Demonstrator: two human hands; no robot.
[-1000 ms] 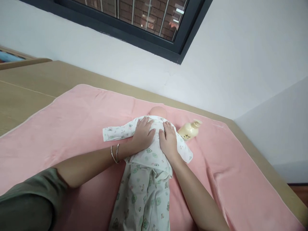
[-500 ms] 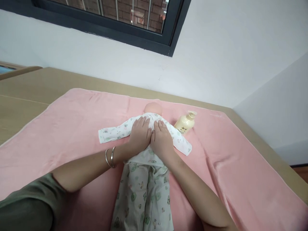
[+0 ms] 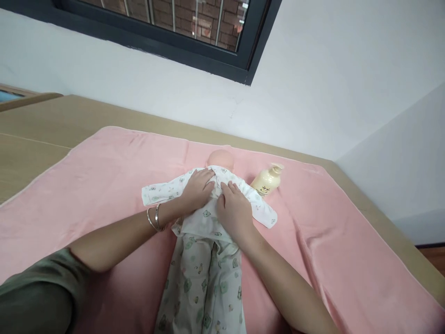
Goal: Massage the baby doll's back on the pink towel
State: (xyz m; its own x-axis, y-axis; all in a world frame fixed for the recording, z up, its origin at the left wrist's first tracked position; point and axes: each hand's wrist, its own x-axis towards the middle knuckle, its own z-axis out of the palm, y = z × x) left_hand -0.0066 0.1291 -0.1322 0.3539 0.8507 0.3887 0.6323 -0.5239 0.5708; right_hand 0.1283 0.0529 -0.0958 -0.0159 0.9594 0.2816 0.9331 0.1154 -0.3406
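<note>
- doll [image 3: 220,159]: head showing as pale peach/pink
- doll's outfit [image 3: 205,260]: white w/ small green + grey animal print, looking same on top & trousers
- towel [image 3: 104,171]: reading plain pink, thin lighter edge
- bottle [image 3: 266,181]: cream/pale yellow, dark print on label, cream pump
- left hand [image 3: 194,191]: wrist wearing 2 silver bangles [image 3: 153,218]
- sleeve [image 3: 38,292]: showing olive green
- tabletop [image 3: 41,125]: showing light tan wood
- wall [image 3: 330,83]: looking white
- window frame [image 3: 250,51]: looking black, red-brown brick showing behind
</note>
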